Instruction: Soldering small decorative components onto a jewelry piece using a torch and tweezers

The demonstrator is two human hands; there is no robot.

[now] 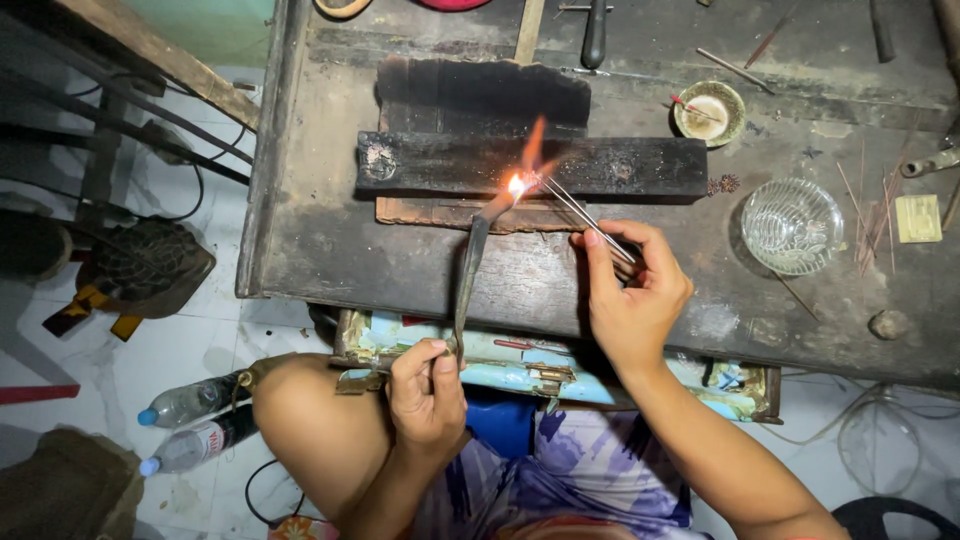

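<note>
- Nearest, low in view: bare knee and patterned cloth of the seated person, two plastic bottles [190, 425] lying on the tiled floor to the left.
- Left hand [428, 392] closed in a fist round the lower end of a thin torch pipe [470, 275], held just in front of the bench edge.
- Open drawer [520, 365] with chipped pale-blue paint under the bench, directly behind that hand.
- Right hand [632, 290] pinched narrow, thumb and forefinger gripping metal tweezers [585, 215], over the dark wooden bench [330, 250].
- Torch pipe slanting up and away, its tip giving an orange flame [520, 180].
- Tweezer points meeting the flame at a bright glowing spot; piece held there too small and glaring to tell.
- Glowing spot set against the front face of a charred black block [600, 165], which lies across a second burnt slab [480, 95] behind it.
- Right of the block: clear glass dish [792, 225], small yellow square [917, 218] beside it, thin sticks [870, 215] scattered between.
- Farther back: small round bowl [709, 113] with pale contents, near the rear of the bench.
</note>
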